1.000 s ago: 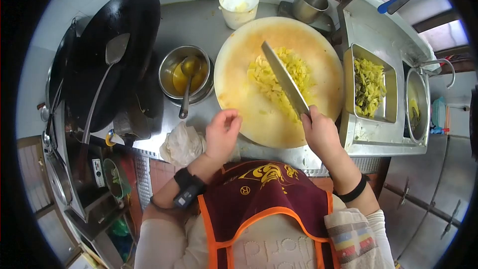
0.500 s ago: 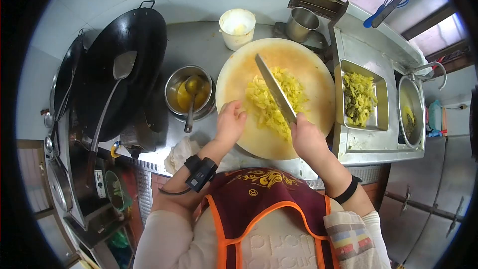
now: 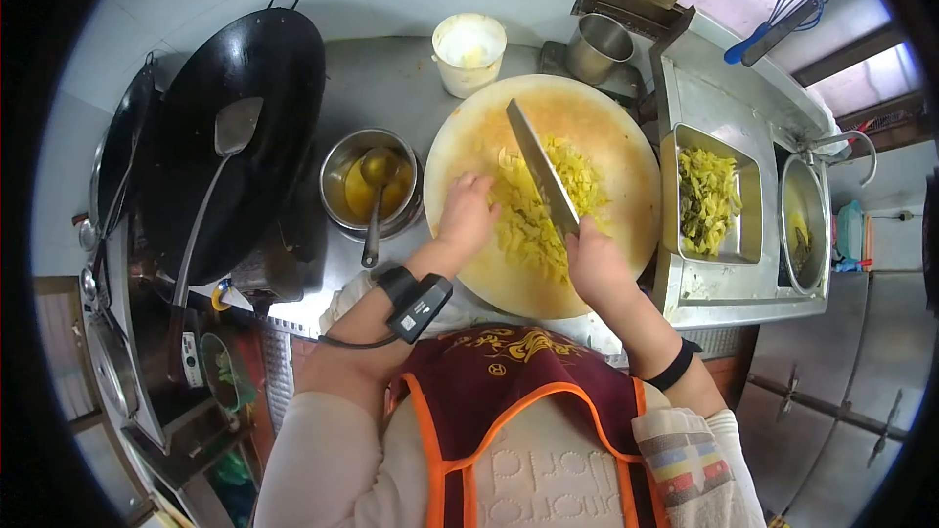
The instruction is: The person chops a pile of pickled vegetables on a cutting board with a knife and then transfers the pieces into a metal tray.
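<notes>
My right hand (image 3: 599, 259) is closed around the handle of a cleaver (image 3: 541, 164), its blade slanting up and left across a pile of chopped yellow-green pickled vegetable (image 3: 533, 233). The pile lies on a thick round cutting board (image 3: 469, 142). At the pile's left edge is my left hand (image 3: 467, 213), fingers a little bent and apart, fingertips right by the pieces and nothing held. The cleaver's handle is mostly hidden in my right hand.
Left of the board stands a metal pot (image 3: 337, 176) of yellow liquid with a ladle (image 3: 375, 196) in it. A white tub (image 3: 468, 68) is behind. Rightward, a metal tray (image 3: 751, 220) holds more greens. A black wok (image 3: 284, 68) with a spatula (image 3: 235, 127) stands far left.
My left hand has moved up and right, from the board's left edge to the pile. The cleaver has shifted only slightly over the vegetable, still in my right hand.
</notes>
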Demonstrator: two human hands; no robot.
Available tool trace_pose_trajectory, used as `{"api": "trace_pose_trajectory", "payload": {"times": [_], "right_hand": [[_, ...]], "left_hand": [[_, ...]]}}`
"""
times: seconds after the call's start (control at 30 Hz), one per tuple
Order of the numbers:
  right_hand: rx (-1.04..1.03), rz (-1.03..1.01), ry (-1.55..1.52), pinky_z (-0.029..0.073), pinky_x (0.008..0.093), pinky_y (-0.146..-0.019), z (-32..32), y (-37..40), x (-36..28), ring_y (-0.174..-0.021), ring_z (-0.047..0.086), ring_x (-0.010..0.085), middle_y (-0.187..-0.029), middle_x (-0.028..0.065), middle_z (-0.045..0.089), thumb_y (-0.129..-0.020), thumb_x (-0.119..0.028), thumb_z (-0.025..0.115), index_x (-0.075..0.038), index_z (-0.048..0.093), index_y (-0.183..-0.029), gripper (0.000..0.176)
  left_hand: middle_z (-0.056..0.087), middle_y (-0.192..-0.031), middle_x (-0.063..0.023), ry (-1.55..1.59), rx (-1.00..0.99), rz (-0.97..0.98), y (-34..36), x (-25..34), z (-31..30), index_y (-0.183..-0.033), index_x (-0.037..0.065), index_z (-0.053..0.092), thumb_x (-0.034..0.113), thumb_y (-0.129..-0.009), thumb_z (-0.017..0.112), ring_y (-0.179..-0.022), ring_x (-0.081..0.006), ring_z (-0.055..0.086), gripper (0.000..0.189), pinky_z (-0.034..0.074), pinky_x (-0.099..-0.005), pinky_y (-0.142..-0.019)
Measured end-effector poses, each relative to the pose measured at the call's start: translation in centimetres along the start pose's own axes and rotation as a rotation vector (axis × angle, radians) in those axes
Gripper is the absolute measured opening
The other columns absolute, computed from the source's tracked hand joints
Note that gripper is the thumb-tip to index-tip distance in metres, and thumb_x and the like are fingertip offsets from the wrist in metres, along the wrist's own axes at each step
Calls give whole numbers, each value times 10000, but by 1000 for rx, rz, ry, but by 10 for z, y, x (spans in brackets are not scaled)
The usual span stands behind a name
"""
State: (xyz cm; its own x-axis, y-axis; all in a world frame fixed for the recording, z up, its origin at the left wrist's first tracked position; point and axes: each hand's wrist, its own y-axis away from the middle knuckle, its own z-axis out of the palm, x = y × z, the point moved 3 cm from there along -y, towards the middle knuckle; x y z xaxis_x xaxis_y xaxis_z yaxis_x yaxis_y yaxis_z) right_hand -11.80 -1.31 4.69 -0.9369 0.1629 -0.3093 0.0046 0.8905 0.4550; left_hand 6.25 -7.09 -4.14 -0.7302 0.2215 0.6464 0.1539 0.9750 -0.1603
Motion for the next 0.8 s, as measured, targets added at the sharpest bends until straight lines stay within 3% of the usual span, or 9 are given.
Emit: {"api": "trace_pose_trajectory", "payload": {"times": [0.1, 0.27, 0.4, 0.47, 0.63, 0.8], "right_hand": [[7, 14, 4, 475, 479, -711, 5, -5, 1, -767, 609, 394, -810, 234, 618, -891, -206, 409, -11, 437, -962, 209], [-48, 10, 32, 482, 475, -686, 24, -13, 10, -731, 609, 397, -769, 229, 618, -892, -207, 422, -8, 433, -937, 205], [-10, -49, 36, 486, 470, -686, 4, 2, -4, -724, 613, 386, -759, 226, 618, -894, -198, 415, -7, 431, -931, 195], [14, -73, 13, 489, 466, -681, 4, 7, -11, -720, 616, 380, -760, 226, 618, -894, -193, 413, -9, 430, -929, 189], [-133, -116, 98, 499, 447, -639, 39, 0, -3, -701, 623, 365, -766, 218, 622, -887, -179, 408, -2, 439, -917, 182], [-130, -141, 75, 495, 448, -676, 28, 4, -6, -741, 626, 362, -780, 217, 624, -873, -147, 401, 0, 443, -929, 162]], "left_hand": [[554, -910, -147, 29, -103, -25, 14, 4, 4, -970, 22, 578, 41, -689, 636, -897, -315, 533, 288, 443, -377, -807], [571, -873, -136, 154, -24, 63, 42, 22, -5, -933, 23, 570, 3, -689, 611, -826, -296, 557, 248, 471, -355, -719], [567, -887, -140, 243, -42, -12, 54, 20, -7, -936, 29, 559, 26, -695, 599, -869, -317, 532, 244, 444, -384, -768], [575, -887, -138, 123, -16, 18, 56, 22, -11, -927, 36, 563, 27, -694, 599, -869, -313, 536, 236, 446, -381, -764], [578, -850, -132, 89, 39, 25, 56, 18, -3, -889, 43, 578, 32, -685, 613, -844, -313, 541, 207, 447, -383, -753], [576, -822, -129, 85, 88, 64, 56, 22, 2, -852, 39, 583, 32, -682, 624, -825, -317, 541, 175, 446, -386, -745]]}}
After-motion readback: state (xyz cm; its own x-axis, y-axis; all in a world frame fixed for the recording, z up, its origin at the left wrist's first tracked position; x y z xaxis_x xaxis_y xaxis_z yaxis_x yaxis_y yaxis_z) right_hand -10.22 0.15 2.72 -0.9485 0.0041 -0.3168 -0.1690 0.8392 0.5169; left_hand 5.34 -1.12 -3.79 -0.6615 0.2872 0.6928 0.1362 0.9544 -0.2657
